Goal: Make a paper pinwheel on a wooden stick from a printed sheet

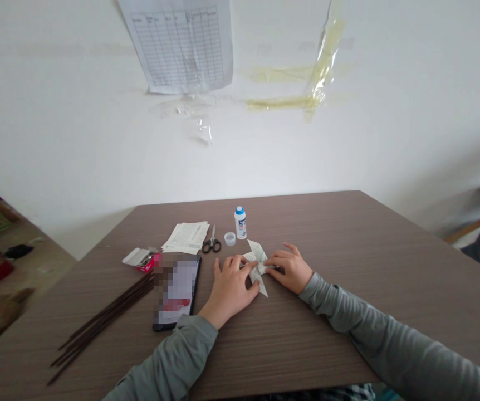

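Now both my hands rest on the folded paper [257, 266], which lies flat on the table [348, 312] with pointed flaps sticking out like a pinwheel. My left hand [230, 289] lies palm down, fingers loosely spread, with the fingertips pressing the paper's left side. My right hand [290, 270] sits on the paper's right side, fingers bent and pinching or pressing an edge; I cannot tell which.

Positions relative to the paper:
- Glue bottle [240, 222], white with blue top, stands upright just behind it.
- Small cap [230, 239] lies behind and slightly left, beside the bottle.
- Scissors [211, 242], shut, lie behind and to the left, handles toward me.
- Paper stack [185, 237] lies further left of the scissors, touching or nearly touching them.
- Phone [177, 289] lies to the left, screen up, just beside my left hand.
- Small box [142, 259], red and white, lies left beyond the phone.
- Dark sticks [102, 323] lie in a bundle far left, running from the phone toward the table's near edge.
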Demonstrator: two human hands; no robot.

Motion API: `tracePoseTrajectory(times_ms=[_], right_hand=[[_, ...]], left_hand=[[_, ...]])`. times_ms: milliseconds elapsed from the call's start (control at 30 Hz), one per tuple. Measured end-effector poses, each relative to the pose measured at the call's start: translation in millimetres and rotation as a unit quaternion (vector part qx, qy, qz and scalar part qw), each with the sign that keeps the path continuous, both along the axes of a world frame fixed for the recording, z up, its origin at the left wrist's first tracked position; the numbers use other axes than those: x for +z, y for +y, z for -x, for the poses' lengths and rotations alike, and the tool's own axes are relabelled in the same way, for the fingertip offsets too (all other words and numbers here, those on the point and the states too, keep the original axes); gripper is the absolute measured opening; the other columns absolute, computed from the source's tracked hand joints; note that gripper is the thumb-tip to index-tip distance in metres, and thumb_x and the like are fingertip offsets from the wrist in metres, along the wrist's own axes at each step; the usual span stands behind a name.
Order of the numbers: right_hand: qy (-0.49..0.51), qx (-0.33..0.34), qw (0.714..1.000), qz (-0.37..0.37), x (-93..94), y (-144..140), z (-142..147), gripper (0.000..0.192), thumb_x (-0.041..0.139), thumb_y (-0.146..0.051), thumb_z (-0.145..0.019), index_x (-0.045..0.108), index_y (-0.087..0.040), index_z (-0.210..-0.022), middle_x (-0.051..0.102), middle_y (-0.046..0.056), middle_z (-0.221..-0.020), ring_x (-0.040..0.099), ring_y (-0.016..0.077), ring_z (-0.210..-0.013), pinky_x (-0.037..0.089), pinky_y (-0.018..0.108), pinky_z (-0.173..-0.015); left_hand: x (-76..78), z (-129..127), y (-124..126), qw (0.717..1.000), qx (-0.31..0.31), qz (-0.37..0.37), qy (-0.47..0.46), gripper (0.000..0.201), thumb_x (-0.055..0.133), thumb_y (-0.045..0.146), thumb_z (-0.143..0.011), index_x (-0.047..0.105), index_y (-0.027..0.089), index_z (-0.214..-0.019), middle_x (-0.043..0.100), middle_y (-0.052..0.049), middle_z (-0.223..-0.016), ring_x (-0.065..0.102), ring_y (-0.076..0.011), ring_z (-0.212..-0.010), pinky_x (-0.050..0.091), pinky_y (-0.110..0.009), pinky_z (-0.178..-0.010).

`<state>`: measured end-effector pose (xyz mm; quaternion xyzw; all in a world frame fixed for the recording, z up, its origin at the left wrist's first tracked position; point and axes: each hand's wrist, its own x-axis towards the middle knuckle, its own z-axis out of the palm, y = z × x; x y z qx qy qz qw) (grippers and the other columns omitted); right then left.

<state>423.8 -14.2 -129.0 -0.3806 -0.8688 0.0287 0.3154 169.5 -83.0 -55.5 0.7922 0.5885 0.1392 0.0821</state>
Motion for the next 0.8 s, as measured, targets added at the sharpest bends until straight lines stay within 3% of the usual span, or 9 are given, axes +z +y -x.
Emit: tracePoseTrajectory(times_ms=[367, 800], right_hand=[[-0.003, -0.001, 1.000, 0.010, 0.1, -1.0, 0.8, 0.017, 0.089, -0.024, -0.115, 0.102, -0.032, -0.123, 0.098, 0.007, -0.110, 0.093, 0.0313, -0.105, 0.057, 0.070, -0.138], [-0.001, 0.001, 1.000, 0.003, 0.9, -1.3, -0.4, 0.015, 0.089, -0.026, -0.117, 0.101, -0.033, -0.122, 0.097, 0.006, -0.109, 0.093, 0.0304, -0.104, 0.058, 0.070, -0.140]], left_hand=[[5.6, -2.3, -3.7, 1.000, -0.003, 0.017, 0.013, 0.050, 0.088, 0.024, -0.114, 0.094, 0.029, -0.164, 0.085, -0.020, -0.163, 0.075, -0.0513, -0.161, 0.039, -0.099, -0.150], [6.9, -2.0, -4.9, 1.000, -0.003, 0.014, 0.019, 0.049, 0.088, 0.025, -0.114, 0.093, 0.034, -0.163, 0.085, -0.017, -0.162, 0.076, -0.0491, -0.159, 0.041, -0.097, -0.151]])
